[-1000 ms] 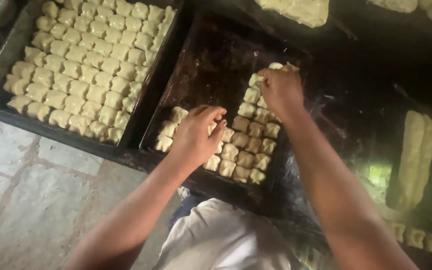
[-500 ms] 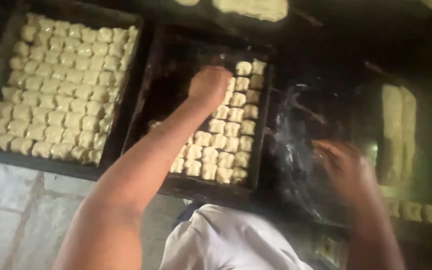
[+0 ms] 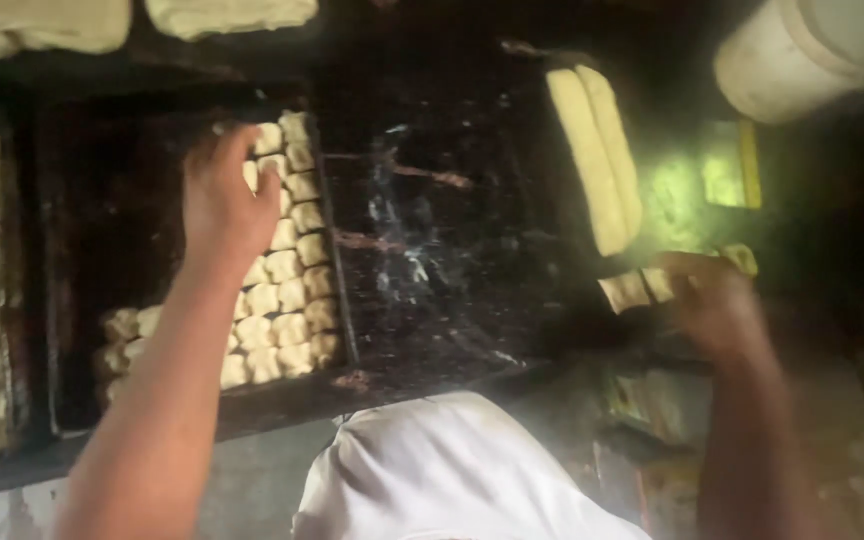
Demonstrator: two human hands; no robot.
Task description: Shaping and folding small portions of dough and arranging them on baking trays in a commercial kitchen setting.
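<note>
Gripping a few small pale cut dough pieces (image 3: 640, 288), our right hand (image 3: 717, 305) hovers by the long dough rolls (image 3: 597, 150) left uncut, while our left hand (image 3: 217, 195), fingers loosely curled, presses pieces into the partly filled dark metal baking tray (image 3: 82, 250).

My worktop (image 3: 442, 250) is dark, greasy and streaked with flour. On it to my left sits a black tray (image 3: 82, 250) partly filled with rows of small dough pieces (image 3: 287, 270), and beside that, at the far left edge, a second tray (image 3: 22, 300) of dough. Two long dough logs (image 3: 597, 150) lie side by side to my right, with cut pieces (image 3: 637, 288) just below them. Large dough slabs (image 3: 132, 18) rest along the far edge, and a white bucket (image 3: 812, 50) stands at the far right.
</note>
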